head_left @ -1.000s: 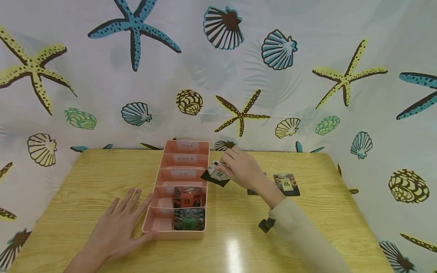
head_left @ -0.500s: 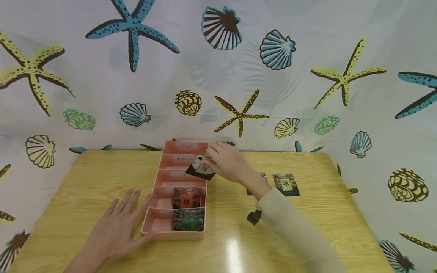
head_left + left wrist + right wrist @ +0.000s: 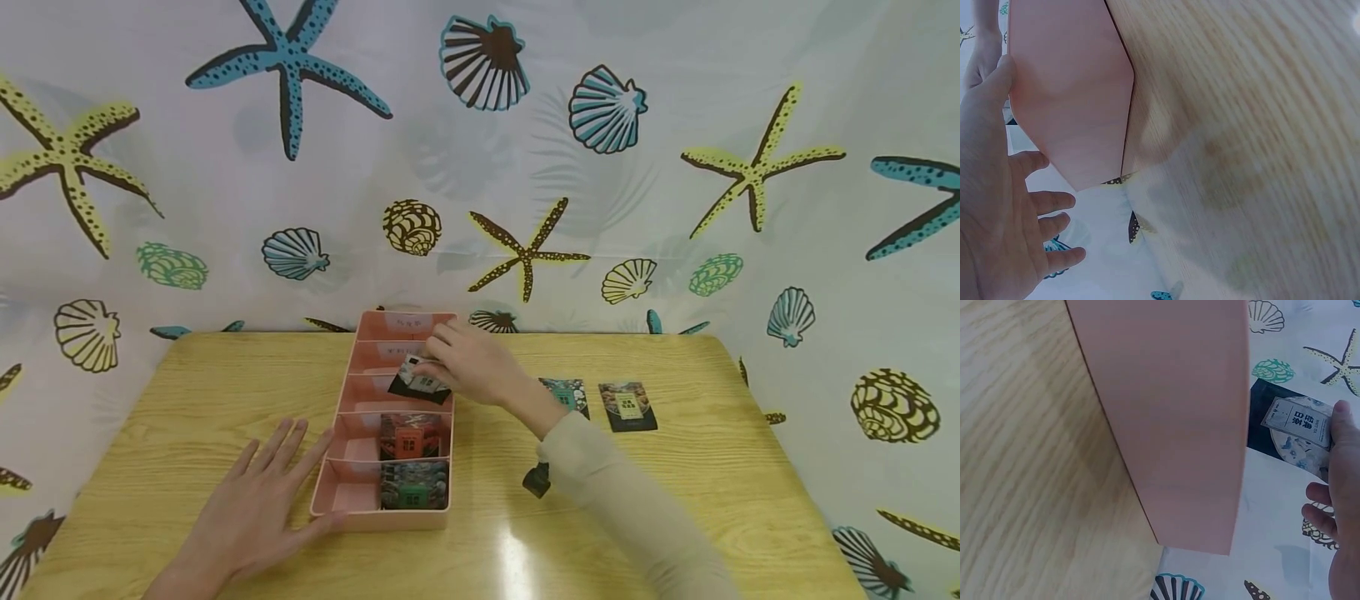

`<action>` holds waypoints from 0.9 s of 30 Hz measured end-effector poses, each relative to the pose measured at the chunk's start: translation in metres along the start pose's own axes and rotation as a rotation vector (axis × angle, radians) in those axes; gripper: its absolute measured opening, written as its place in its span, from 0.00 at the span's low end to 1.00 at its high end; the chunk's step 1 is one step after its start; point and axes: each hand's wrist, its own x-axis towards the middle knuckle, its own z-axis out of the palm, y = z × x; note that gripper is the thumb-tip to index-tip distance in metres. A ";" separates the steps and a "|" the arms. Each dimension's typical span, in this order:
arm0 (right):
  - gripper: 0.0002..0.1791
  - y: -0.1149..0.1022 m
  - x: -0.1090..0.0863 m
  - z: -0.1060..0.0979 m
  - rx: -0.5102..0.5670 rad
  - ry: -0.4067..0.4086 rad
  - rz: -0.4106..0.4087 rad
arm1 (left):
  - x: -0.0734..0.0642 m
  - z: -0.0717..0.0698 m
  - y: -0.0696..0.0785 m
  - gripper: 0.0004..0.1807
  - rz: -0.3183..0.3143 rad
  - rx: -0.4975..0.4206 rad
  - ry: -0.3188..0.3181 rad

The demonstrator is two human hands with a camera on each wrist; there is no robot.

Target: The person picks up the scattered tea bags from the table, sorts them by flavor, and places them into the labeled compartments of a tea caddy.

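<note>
A pink divided box (image 3: 393, 521) stands on the table, with paper labels in its back compartments. My right hand (image 3: 474, 364) pinches a black-and-white tea bag packet (image 3: 422, 381) by its edge, tilted over the third compartment from the back. In the right wrist view the packet (image 3: 1299, 428) shows a pale label, and the thumb lies on it. A red-labelled packet (image 3: 409, 438) and a green-labelled packet (image 3: 414, 487) lie in the two front compartments. My left hand (image 3: 251, 508) spreads its fingers along the box's left side, thumb at the front corner.
Right of the box, a teal-labelled packet (image 3: 567, 396) and a yellow-labelled packet (image 3: 627, 406) lie on the wooden table (image 3: 675, 483). Behind the table hangs a white curtain (image 3: 480, 167) printed with shells and starfish.
My right hand has moved left, carrying the packet from beside the box's right edge to above the third compartment. The teal-labelled packet has come into fuller view. My left hand stays in place.
</note>
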 end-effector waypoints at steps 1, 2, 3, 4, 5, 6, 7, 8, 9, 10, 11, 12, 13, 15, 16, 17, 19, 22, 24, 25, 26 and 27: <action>0.13 -0.001 0.000 0.001 0.001 -0.028 0.002 | 0.000 0.000 0.000 0.56 0.000 0.001 0.000; 0.13 -0.002 0.000 0.003 0.004 -0.051 0.004 | 0.000 0.000 0.000 0.56 0.000 0.004 -0.001; 0.13 -0.003 0.001 0.004 0.004 -0.072 0.007 | 0.001 0.000 0.000 0.56 0.000 0.004 -0.001; 0.13 -0.004 0.001 0.005 -0.001 -0.087 0.008 | 0.001 -0.001 0.000 0.56 0.001 0.003 0.000; 0.14 -0.006 0.001 0.007 -0.007 -0.099 0.008 | 0.001 -0.001 0.000 0.56 0.002 0.003 0.000; 0.15 -0.007 0.000 0.009 -0.014 -0.110 0.009 | 0.001 -0.001 0.000 0.56 0.001 0.002 -0.001; 0.15 -0.008 0.000 0.011 -0.020 -0.120 0.009 | 0.001 -0.001 0.000 0.56 0.002 0.002 -0.001; 0.16 -0.009 0.000 0.013 -0.023 -0.129 0.008 | 0.001 -0.001 0.000 0.56 0.002 0.002 -0.001; 0.16 -0.010 0.000 0.015 -0.028 -0.141 0.007 | 0.001 -0.001 0.000 0.56 0.004 0.003 0.001; 0.17 -0.011 0.000 0.016 -0.027 -0.154 0.007 | 0.001 0.000 0.000 0.56 0.004 0.006 0.001; 0.16 -0.012 0.000 0.018 -0.021 -0.172 0.008 | 0.001 0.000 0.000 0.56 0.004 0.007 0.000; 0.17 -0.013 0.000 0.019 -0.020 -0.194 0.009 | 0.001 0.000 0.000 0.56 0.004 0.009 0.000; 0.16 -0.013 0.001 0.020 -0.018 -0.218 0.011 | 0.001 0.000 -0.001 0.56 0.005 0.010 0.001; 0.17 -0.015 0.002 0.023 -0.011 -0.270 0.015 | 0.001 0.000 -0.001 0.56 0.007 0.012 0.003; 0.18 -0.015 0.002 0.024 -0.010 -0.294 0.017 | 0.001 0.000 -0.001 0.56 0.008 0.012 0.002; 0.18 -0.016 0.003 0.026 -0.007 -0.315 0.018 | 0.001 0.000 -0.001 0.56 0.008 0.011 0.003; 0.19 -0.017 0.004 0.029 -0.003 -0.342 0.020 | 0.001 0.001 -0.001 0.56 0.009 0.010 0.008; 0.20 -0.017 0.005 0.033 0.002 -0.348 0.027 | 0.001 0.001 -0.002 0.56 0.010 0.012 0.015; 0.20 -0.018 0.005 0.034 0.009 -0.343 0.033 | 0.000 0.001 -0.002 0.56 0.013 0.013 0.021; 0.20 -0.018 0.005 0.035 0.014 -0.342 0.037 | 0.000 0.002 -0.002 0.56 0.014 0.012 0.023; 0.19 -0.018 0.005 0.036 0.019 -0.341 0.040 | 0.000 0.002 -0.002 0.56 0.015 0.013 0.025; 0.19 -0.017 0.004 0.035 0.027 -0.340 0.045 | 0.000 0.002 -0.001 0.56 0.016 0.013 0.026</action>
